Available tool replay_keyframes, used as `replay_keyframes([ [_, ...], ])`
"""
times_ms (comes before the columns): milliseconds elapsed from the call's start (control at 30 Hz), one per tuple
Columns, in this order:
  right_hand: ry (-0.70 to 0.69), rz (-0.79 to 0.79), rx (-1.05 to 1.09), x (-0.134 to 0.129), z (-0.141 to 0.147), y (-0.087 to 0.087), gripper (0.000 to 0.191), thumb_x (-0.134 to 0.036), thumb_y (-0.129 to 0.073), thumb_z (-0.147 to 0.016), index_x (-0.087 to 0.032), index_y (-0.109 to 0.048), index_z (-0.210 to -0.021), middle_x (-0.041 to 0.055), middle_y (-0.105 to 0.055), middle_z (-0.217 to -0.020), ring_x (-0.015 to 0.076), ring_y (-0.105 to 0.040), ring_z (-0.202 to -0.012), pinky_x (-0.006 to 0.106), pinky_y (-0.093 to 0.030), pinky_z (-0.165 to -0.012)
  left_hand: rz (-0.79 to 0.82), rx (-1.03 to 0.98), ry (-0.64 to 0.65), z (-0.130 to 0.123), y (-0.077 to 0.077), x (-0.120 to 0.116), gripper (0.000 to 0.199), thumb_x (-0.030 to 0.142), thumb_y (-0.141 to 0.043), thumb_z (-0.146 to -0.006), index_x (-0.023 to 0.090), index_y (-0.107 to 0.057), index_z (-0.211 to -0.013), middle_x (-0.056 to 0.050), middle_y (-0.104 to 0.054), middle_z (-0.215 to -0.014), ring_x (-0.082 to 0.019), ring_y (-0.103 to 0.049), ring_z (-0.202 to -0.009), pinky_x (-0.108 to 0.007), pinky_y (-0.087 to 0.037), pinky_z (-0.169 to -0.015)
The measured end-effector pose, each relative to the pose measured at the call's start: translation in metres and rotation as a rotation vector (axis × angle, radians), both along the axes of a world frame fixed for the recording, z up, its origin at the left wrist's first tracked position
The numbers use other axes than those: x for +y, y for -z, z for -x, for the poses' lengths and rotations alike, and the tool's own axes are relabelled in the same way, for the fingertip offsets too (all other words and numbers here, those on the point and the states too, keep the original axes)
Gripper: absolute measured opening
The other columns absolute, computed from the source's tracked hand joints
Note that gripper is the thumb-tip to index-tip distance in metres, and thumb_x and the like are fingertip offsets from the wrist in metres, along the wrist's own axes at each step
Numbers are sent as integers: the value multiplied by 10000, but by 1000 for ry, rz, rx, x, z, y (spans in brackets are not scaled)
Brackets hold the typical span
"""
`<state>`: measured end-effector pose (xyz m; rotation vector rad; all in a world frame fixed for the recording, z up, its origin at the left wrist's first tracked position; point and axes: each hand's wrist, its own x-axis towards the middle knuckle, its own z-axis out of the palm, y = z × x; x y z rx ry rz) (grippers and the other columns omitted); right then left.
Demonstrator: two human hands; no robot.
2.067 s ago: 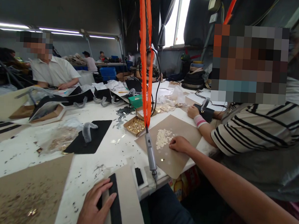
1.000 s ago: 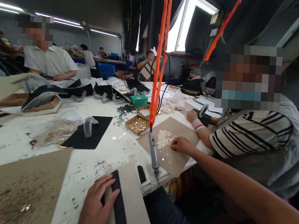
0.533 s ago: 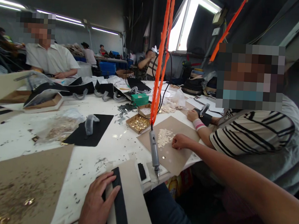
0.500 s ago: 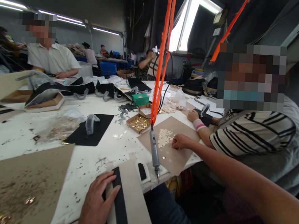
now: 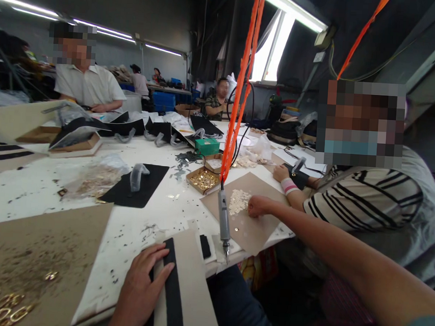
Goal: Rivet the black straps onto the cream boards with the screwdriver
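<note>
My left hand [image 5: 146, 279] lies on a beige panel [image 5: 192, 274] with black strips, its thumb and fingers stretched out. The thumb touches one black strip [image 5: 172, 293]. My right hand [image 5: 258, 206] reaches over a brown board [image 5: 252, 234] with its fingers curled together at the edge of a pile of small pale rings [image 5: 238, 201]. Whatever is between those fingertips is hidden. One small metal piece [image 5: 236, 229] lies apart from the pile. Between my hands a grey electric screwdriver [image 5: 223, 217] hangs tip-down from orange cords [image 5: 240, 95].
A box of gold fittings [image 5: 203, 180] and a green box [image 5: 206, 146] stand beyond. To the left are a black panel with a wrapped handle [image 5: 153, 188] and a board with gold rings [image 5: 10, 303]. A co-worker in a striped sleeve [image 5: 366, 199] sits close on my right.
The view has turned slightly left. My right hand has shifted slightly toward the ring pile; my left hand stays on the panel. A person at the back has lowered a striped panel.
</note>
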<state>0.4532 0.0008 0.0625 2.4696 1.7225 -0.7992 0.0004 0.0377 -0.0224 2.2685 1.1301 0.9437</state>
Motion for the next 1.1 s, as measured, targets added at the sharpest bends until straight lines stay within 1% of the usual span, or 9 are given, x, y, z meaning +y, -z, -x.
replay_keyframes([
  [100, 41, -20, 87, -9, 0, 4, 72, -127, -684, -613, -151, -680, -545, 21, -650, -510, 148, -586, -504, 218, -425, -520, -10, -11, -2, -1, -2, 0, 358, 508, -641, -847, 228, -774, -1027, -99, -746, -1213, -328, -662, -1179, -558, -514, -1082],
  [167, 83, -68, 149, -19, 1, 9, 41, -146, -672, -656, -150, -708, -638, 17, -684, -568, 138, -605, -524, 200, -446, -528, -15, -12, -4, -1, -2, 0, 355, 504, -641, -848, 230, -776, -1029, -97, -746, -1219, -326, -667, -1176, -548, -524, -1073],
  [200, 109, -98, 176, -24, 1, 13, 68, -151, -666, -677, -148, -726, -709, 14, -699, -597, 132, -611, -532, 193, -456, -534, -18, -12, -4, -1, -2, 0, 357, 507, -640, -848, 231, -776, -1030, -96, -746, -1222, -326, -669, -1176, -545, -527, -1069],
  [300, 192, -191, 250, -38, 0, 22, 242, -165, -656, -744, -143, -737, -971, 9, -729, -666, 122, -619, -543, 186, -483, -553, -30, -12, -4, -1, 0, 1, 365, 528, -637, -847, 237, -776, -1018, -90, -751, -1209, -326, -674, -1168, -535, -533, -1065],
  [367, 247, -241, 291, -43, -1, 28, 277, -188, -642, -795, -138, -718, -1056, 13, -735, -688, 120, -624, -552, 186, -495, -560, -28, -2, -7, 0, 1, 2, 365, 534, -637, -850, 245, -773, -1026, -85, -749, -1210, -324, -668, -1177, -531, -525, -1075],
  [467, 314, -306, 335, -41, -3, 35, 227, -226, -596, -868, -139, -712, -1042, 25, -740, -727, 118, -629, -576, 181, -499, -561, -8, 15, -7, 1, 4, 4, 374, 540, -641, -851, 247, -769, -1046, -88, -735, -1242, -325, -648, -1208, -549, -501, -1099],
  [567, 354, -347, 358, -32, -5, 40, 209, -253, -569, -906, -150, -712, -1019, 21, -731, -723, 112, -614, -569, 173, -486, -546, 5, 26, -12, 1, 4, 5, 384, 552, -638, -849, 247, -769, -1041, -90, -732, -1249, -327, -651, -1208, -557, -502, -1100],
  [833, 345, -331, 343, -18, -8, 43, 133, -242, -645, -852, -154, -743, -874, -20, -643, -574, 93, -533, -491, 168, -414, -503, 17, 49, -43, 2, 5, 6, 396, 573, -648, -829, 264, -777, -1040, -81, -729, -1264, -327, -652, -1216, -547, -519, -1093],
  [1100, 375, -273, 321, -7, -8, 43, 95, -212, -666, -803, -156, -722, -751, -22, -619, -524, 94, -530, -440, 180, -417, -477, 44, 53, -44, 2, 2, 6, 379, 571, -641, -826, 279, -776, -1027, -69, -733, -1250, -333, -656, -1212, -585, -508, -1099],
])
